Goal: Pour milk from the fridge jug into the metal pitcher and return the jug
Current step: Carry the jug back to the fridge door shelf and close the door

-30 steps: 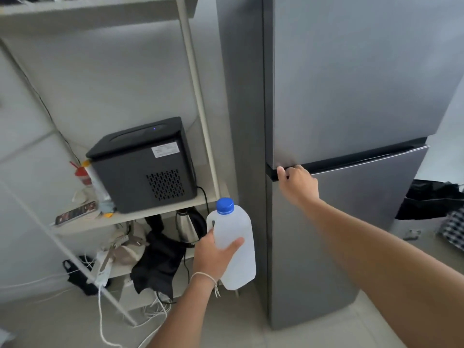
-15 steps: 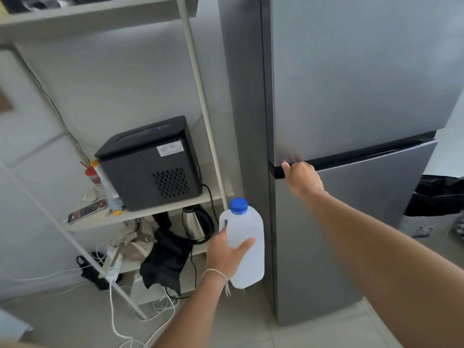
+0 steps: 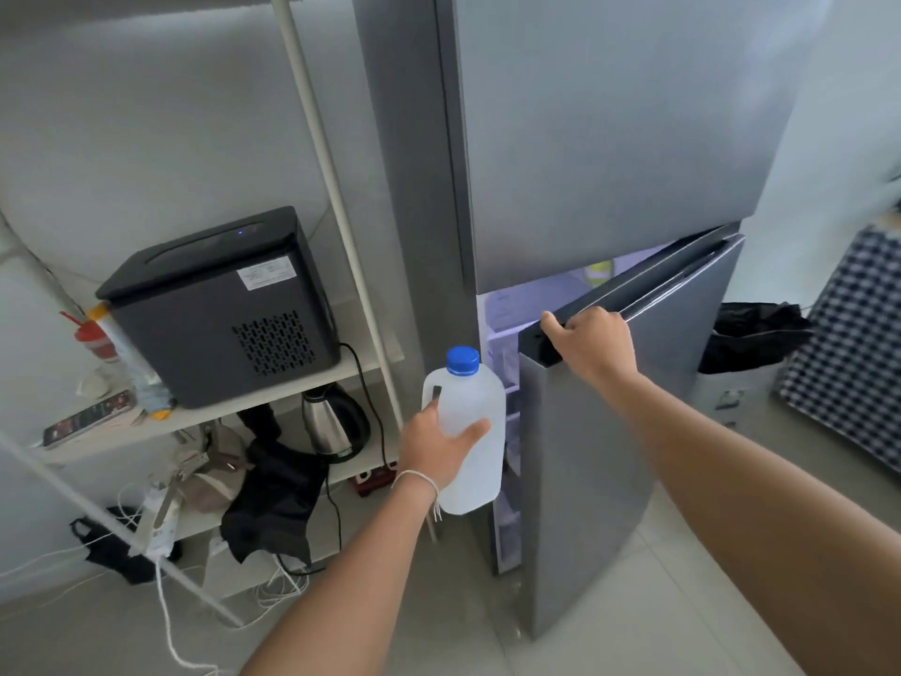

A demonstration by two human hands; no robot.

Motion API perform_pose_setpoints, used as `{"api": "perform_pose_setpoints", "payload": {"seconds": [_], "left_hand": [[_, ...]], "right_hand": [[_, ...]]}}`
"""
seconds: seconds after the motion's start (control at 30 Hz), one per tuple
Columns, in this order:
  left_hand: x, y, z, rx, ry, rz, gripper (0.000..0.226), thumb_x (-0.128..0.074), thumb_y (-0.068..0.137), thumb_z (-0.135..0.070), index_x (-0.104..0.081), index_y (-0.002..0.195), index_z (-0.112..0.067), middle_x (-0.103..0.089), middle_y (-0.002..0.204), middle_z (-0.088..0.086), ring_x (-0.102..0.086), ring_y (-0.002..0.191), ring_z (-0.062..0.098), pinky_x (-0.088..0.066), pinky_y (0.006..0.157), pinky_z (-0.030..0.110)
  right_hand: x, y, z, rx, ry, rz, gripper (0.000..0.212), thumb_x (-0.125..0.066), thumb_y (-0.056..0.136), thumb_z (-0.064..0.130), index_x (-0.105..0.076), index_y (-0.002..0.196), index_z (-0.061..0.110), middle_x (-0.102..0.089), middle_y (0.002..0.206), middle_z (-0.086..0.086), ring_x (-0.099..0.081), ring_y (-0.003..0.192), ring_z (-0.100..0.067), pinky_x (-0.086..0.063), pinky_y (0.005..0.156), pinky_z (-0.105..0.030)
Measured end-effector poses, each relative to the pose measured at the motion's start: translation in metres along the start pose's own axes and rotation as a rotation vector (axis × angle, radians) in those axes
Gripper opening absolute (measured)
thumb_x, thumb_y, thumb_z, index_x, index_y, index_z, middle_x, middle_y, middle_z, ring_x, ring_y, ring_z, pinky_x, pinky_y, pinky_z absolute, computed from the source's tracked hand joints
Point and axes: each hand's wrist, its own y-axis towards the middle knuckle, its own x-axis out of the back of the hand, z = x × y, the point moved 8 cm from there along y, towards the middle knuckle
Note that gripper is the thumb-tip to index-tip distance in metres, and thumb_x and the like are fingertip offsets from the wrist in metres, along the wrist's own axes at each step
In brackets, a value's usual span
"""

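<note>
My left hand (image 3: pixel 441 444) grips a white plastic milk jug (image 3: pixel 475 463) with a blue cap (image 3: pixel 462 360), held upright just left of the fridge opening. My right hand (image 3: pixel 587 344) holds the top edge of the grey lower fridge door (image 3: pixel 599 480), which stands partly open. Through the gap I see the lit fridge interior (image 3: pixel 504 324) with shelves. The upper fridge door (image 3: pixel 614 129) is shut. The metal pitcher is not in view.
A white shelf rack (image 3: pixel 312 153) stands left of the fridge, holding a black box appliance (image 3: pixel 219 304), a steel kettle (image 3: pixel 331 422), dark cloth and cables. A black bag (image 3: pixel 751 339) and checked fabric (image 3: pixel 848 353) lie to the right. The floor is tiled.
My right hand has pulled the lower fridge door from shut to partly open, showing the lit inside. The jug stays in my left hand, now nearer the opening.
</note>
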Motion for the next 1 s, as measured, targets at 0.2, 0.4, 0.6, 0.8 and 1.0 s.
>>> {"api": "perform_pose_setpoints", "payload": {"seconds": [0.2, 0.4, 0.6, 0.8, 1.0], "left_hand": [[-0.041, -0.009, -0.028, -0.077, -0.042, 0.081, 0.068, -0.075, 0.061, -0.072, -0.072, 0.109, -0.023, -0.078, 0.095, -0.005, -0.072, 0.087, 0.019, -0.06, 0.079, 0.037], [-0.106, -0.026, -0.062, -0.138, -0.098, 0.262, 0.064, -0.083, 0.07, -0.058, -0.069, 0.116, -0.016, -0.076, 0.104, 0.004, -0.071, 0.095, 0.025, -0.061, 0.083, 0.046], [-0.171, -0.054, -0.087, -0.169, -0.131, 0.433, 0.056, -0.085, 0.075, -0.046, -0.068, 0.115, -0.012, -0.076, 0.104, 0.007, -0.071, 0.095, 0.026, -0.061, 0.081, 0.046], [-0.219, -0.083, -0.102, -0.198, -0.11, 0.581, 0.054, -0.084, 0.074, -0.049, -0.069, 0.113, -0.014, -0.076, 0.102, 0.006, -0.072, 0.093, 0.027, -0.062, 0.079, 0.048], [-0.24, -0.095, -0.106, -0.221, -0.119, 0.639, 0.059, -0.085, 0.071, -0.052, -0.069, 0.115, -0.017, -0.076, 0.104, 0.004, -0.072, 0.093, 0.025, -0.063, 0.078, 0.047]], "right_hand": [[0.066, -0.038, -0.046, -0.09, 0.017, 0.015, 0.068, -0.07, 0.082, 0.048, -0.022, 0.045, 0.017, -0.02, 0.04, 0.002, -0.026, 0.048, -0.021, -0.028, 0.048, -0.033], [0.147, -0.068, -0.1, -0.202, -0.12, 0.065, 0.045, -0.079, 0.081, 0.035, -0.051, 0.058, 0.009, -0.051, 0.057, -0.003, -0.047, 0.055, -0.016, -0.036, 0.05, -0.028], [0.216, -0.108, -0.13, -0.184, -0.376, -0.06, 0.008, -0.068, 0.085, 0.02, -0.064, 0.08, 0.023, -0.057, 0.096, -0.001, -0.057, 0.088, -0.022, -0.042, 0.071, -0.03], [0.251, -0.142, -0.187, -0.317, -0.593, -0.124, 0.031, -0.065, 0.092, 0.037, -0.071, 0.117, 0.02, -0.05, 0.134, -0.01, -0.051, 0.117, -0.037, -0.043, 0.101, -0.048], [0.282, -0.143, -0.238, -0.354, -0.577, -0.101, 0.041, -0.067, 0.089, 0.045, -0.071, 0.123, 0.023, -0.043, 0.15, -0.01, -0.037, 0.139, -0.036, -0.018, 0.121, -0.049]]}}
